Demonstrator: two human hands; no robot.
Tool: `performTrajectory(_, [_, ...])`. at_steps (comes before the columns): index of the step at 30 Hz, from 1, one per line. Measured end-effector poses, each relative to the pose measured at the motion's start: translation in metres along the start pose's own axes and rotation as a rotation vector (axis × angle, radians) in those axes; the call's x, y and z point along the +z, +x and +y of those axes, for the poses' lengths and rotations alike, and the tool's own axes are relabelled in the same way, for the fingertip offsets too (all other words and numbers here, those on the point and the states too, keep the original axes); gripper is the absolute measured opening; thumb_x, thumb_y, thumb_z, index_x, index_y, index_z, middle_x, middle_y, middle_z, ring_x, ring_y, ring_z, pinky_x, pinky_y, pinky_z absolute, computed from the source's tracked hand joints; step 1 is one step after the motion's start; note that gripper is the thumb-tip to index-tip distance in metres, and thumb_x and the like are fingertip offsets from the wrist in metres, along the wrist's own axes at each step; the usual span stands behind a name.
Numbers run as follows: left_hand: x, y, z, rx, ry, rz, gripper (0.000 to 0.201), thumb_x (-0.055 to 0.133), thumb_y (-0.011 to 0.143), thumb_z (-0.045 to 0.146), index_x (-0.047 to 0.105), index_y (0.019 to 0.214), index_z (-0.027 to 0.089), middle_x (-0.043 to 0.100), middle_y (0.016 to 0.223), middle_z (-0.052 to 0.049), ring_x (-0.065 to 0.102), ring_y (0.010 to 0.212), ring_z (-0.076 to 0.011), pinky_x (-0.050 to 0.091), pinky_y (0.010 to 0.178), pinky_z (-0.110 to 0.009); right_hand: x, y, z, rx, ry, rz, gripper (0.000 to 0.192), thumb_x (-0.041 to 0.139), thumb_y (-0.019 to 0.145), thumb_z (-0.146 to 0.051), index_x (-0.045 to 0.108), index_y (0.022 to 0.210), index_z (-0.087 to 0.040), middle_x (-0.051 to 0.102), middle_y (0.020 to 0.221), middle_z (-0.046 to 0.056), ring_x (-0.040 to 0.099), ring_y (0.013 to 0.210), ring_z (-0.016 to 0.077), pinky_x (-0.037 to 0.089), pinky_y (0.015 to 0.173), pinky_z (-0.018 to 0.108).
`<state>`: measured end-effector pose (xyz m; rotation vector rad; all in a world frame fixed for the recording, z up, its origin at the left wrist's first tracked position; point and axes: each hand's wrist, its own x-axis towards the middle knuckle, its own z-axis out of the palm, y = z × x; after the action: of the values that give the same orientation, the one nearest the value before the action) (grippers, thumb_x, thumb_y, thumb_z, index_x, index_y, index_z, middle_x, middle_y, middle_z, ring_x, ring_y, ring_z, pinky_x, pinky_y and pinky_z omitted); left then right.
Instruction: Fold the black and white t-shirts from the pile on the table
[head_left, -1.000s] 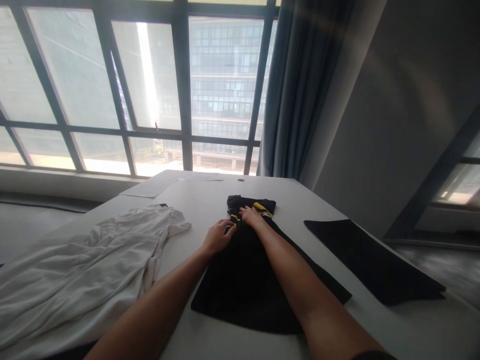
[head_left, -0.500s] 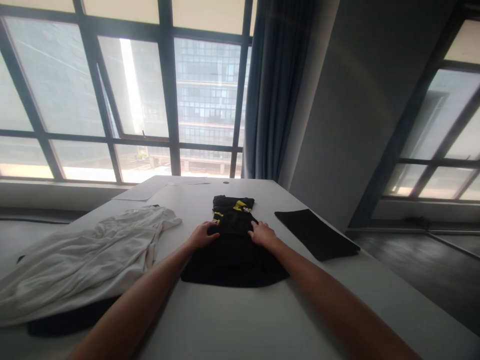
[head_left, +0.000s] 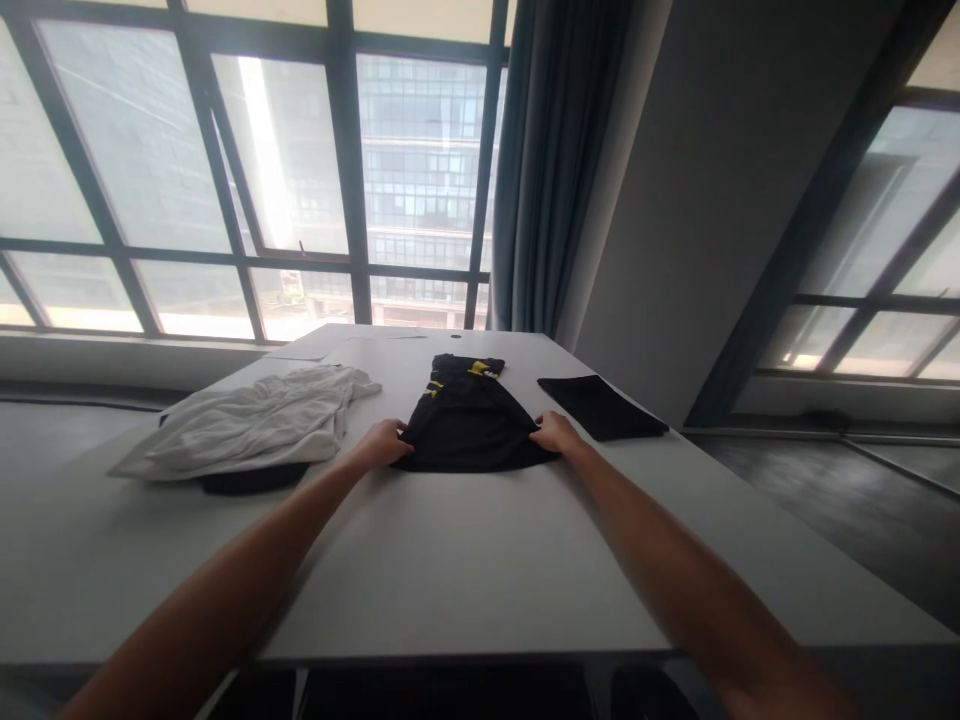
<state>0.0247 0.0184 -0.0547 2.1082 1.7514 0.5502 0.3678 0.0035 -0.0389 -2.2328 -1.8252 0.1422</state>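
Black garment [head_left: 474, 435] lies on the white table [head_left: 465, 570], wide edge nearest the person, narrower yellow-marked end farthest off. Pale garment [head_left: 262, 415] to its left, flat black cloth [head_left: 604, 408] to its right, both apart from it. Left hand [head_left: 384, 443] appears to pinch the near left corner, right hand [head_left: 556, 433] the near right; fingertips under the fabric not visible. Risks, judged: uneven pull between hands would skew the near edge and raise diagonal creases. A hard tug toward the body could drag the far end out of line. With a slack pinch, one corner might slip and fold under
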Motion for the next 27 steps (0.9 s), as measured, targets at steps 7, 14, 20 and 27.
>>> performTrajectory(7, [-0.020,-0.036,0.021,0.108,-0.006,0.068,0.038,0.066,0.072,0.023,0.071,0.109,0.019,0.072,0.091,-0.004,0.066,0.080,-0.0196,0.050,0.073,-0.027,-0.046,-0.023,0.009,-0.173,0.159,-0.052,0.030,0.069,0.070,-0.016,0.074,0.099,-0.013,0.073,0.087,0.009,0.067,0.081,0.0214,0.048,0.066,0.024])
performTrajectory(14, [-0.009,-0.061,0.043,0.247,0.286,0.119,0.042,0.076,0.067,0.045,0.069,0.102,0.022,0.064,0.112,-0.013,0.058,0.107,-0.0315,0.048,0.088,-0.038,-0.044,-0.035,-0.008,-0.317,0.016,-0.064,0.021,0.067,0.075,-0.027,0.073,0.093,-0.016,0.072,0.090,0.008,0.065,0.086,0.0216,0.046,0.073,0.026])
performTrajectory(20, [0.003,-0.060,0.042,0.153,0.398,0.002,0.027,0.061,0.083,0.037,0.068,0.100,0.017,0.067,0.106,-0.017,0.065,0.099,-0.0318,0.050,0.081,-0.039,-0.042,-0.054,-0.033,-0.475,0.171,0.118,0.024,0.063,0.075,-0.019,0.069,0.098,-0.021,0.069,0.092,0.004,0.062,0.086,0.0186,0.045,0.078,0.026])
performTrajectory(27, [-0.001,-0.055,0.040,0.053,0.424,-0.017,0.020,0.056,0.080,0.022,0.070,0.092,0.015,0.071,0.101,-0.019,0.069,0.092,-0.0314,0.051,0.074,-0.036,-0.041,-0.072,-0.048,-0.647,0.284,-0.185,0.028,0.068,0.074,-0.029,0.069,0.101,-0.020,0.064,0.085,0.002,0.058,0.075,0.0152,0.046,0.071,0.026])
